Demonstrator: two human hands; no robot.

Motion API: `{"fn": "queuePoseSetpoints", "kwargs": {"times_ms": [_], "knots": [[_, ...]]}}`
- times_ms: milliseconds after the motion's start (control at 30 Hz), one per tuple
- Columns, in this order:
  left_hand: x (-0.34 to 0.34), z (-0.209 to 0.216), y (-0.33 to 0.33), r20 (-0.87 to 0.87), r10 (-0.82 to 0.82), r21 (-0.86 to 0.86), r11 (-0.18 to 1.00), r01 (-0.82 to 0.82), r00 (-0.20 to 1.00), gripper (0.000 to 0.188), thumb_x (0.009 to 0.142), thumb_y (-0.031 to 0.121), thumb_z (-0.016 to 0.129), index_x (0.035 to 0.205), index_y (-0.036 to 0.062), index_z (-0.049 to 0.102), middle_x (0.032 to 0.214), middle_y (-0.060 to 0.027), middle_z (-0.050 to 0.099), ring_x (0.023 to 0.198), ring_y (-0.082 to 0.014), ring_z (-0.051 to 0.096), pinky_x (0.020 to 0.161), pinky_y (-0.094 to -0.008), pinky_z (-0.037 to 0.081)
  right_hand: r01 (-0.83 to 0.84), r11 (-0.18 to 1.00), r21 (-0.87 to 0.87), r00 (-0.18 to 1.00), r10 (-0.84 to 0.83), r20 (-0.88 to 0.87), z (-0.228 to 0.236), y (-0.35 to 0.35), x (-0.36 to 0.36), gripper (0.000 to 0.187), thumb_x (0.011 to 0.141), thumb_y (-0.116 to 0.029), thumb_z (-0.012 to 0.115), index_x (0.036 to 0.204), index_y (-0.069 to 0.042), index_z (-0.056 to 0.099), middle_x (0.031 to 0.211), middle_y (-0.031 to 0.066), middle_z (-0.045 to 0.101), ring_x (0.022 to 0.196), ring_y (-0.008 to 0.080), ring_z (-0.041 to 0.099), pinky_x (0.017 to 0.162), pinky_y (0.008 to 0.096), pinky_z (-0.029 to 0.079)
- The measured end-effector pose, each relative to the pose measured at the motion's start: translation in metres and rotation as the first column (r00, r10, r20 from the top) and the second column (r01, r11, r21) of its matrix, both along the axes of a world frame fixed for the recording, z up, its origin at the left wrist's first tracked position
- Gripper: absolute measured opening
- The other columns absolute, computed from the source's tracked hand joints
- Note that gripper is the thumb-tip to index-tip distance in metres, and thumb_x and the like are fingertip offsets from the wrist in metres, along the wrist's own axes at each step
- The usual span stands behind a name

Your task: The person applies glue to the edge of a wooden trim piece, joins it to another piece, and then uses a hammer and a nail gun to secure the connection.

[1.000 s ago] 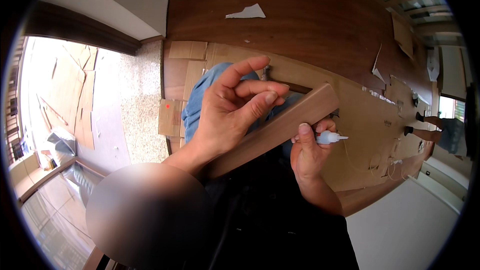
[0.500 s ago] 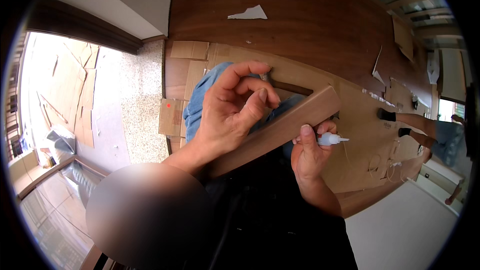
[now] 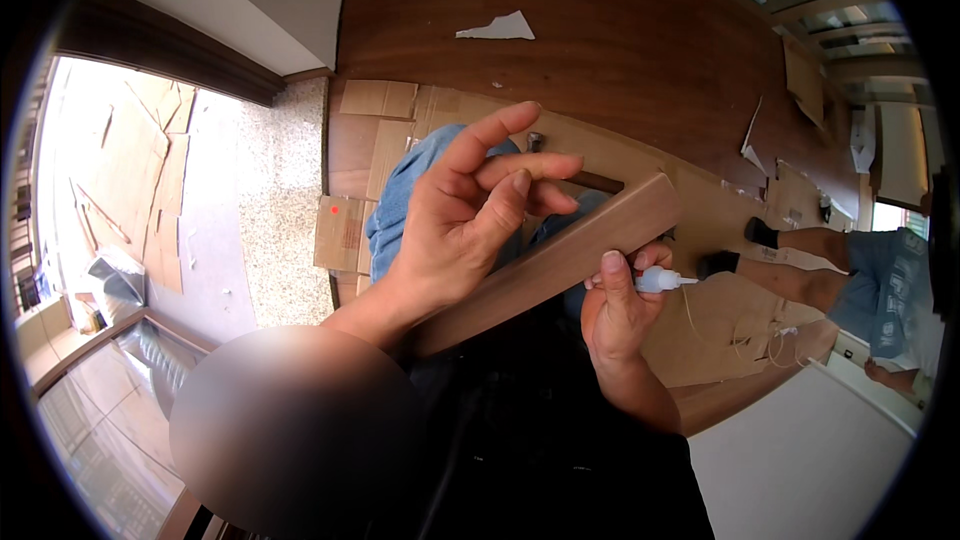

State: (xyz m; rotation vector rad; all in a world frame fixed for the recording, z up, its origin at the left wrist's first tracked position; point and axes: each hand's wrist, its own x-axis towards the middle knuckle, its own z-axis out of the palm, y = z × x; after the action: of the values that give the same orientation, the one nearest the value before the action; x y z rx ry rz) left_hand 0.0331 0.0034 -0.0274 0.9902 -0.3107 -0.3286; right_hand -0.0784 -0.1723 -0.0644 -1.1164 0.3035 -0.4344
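My left hand point(image 3: 470, 215) holds a brown wooden strip point(image 3: 560, 260) that runs slantwise from lower left up to the right, thumb under it and fingers spread above. My right hand point(image 3: 615, 305) sits below the strip's right end, shut on a small white glue bottle point(image 3: 660, 281) whose nozzle points right. Its thumb presses against the strip's lower edge. Beneath both hands lie my knee in blue jeans point(image 3: 405, 200) and a dark shirt.
Flattened cardboard sheets point(image 3: 720, 300) cover a dark wooden floor point(image 3: 600, 50) with white paper scraps point(image 3: 497, 28). Another person's legs in dark socks point(image 3: 800, 250) stand at the right. A speckled stone floor point(image 3: 285, 220) lies to the left.
My left hand's fingers have shifted on the strip, the index finger lifting and stretching out. The other person's legs have stepped into view at the right. The glue bottle stays in place.
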Motion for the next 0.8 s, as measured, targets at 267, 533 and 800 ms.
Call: {"fn": "queuePoseSetpoints", "kwargs": {"times_ms": [267,533,800], "knots": [[0.002,0.005,0.005,-0.109,-0.001,0.052,0.999,0.007,0.994,0.056,0.101,0.006,0.063,0.151,0.0007,0.04,0.116,-0.017,0.074,0.096,-0.0216,0.074,0.091,-0.0343,0.059,0.013,1.0,0.009,1.0,-0.013,-0.011,-0.001,0.001,0.001,0.036,0.09,0.003,0.074,0.101,-0.014,0.043,0.097,0.0042,0.058,0.078,0.0114,0.059,0.059,0.0253,0.05],[0.008,0.0,-0.004,-0.243,0.022,-0.053,0.998,-0.036,0.97,0.057,0.097,-0.001,0.067,0.149,-0.0009,0.043,0.114,-0.0158,0.074,0.101,-0.0229,0.073,0.093,-0.0339,0.059,0.016,0.999,-0.051,0.999,-0.018,-0.044,-0.002,-0.001,0.01,0.036,0.093,-0.006,0.072,0.101,-0.017,0.039,0.091,0.0029,0.056,0.068,0.012,0.051,0.059,0.0285,0.042],[0.011,-0.01,-0.004,-0.174,0.074,0.019,0.997,-0.072,0.982,0.056,0.094,-0.006,0.068,0.144,-0.0052,0.044,0.114,-0.015,0.072,0.106,-0.0205,0.071,0.098,-0.0313,0.057,0.01,0.998,-0.061,0.999,-0.012,-0.041,-0.001,-0.001,0.009,0.035,0.094,-0.005,0.072,0.101,-0.017,0.039,0.09,0.0022,0.055,0.067,0.0114,0.051,0.059,0.0278,0.042]]}}
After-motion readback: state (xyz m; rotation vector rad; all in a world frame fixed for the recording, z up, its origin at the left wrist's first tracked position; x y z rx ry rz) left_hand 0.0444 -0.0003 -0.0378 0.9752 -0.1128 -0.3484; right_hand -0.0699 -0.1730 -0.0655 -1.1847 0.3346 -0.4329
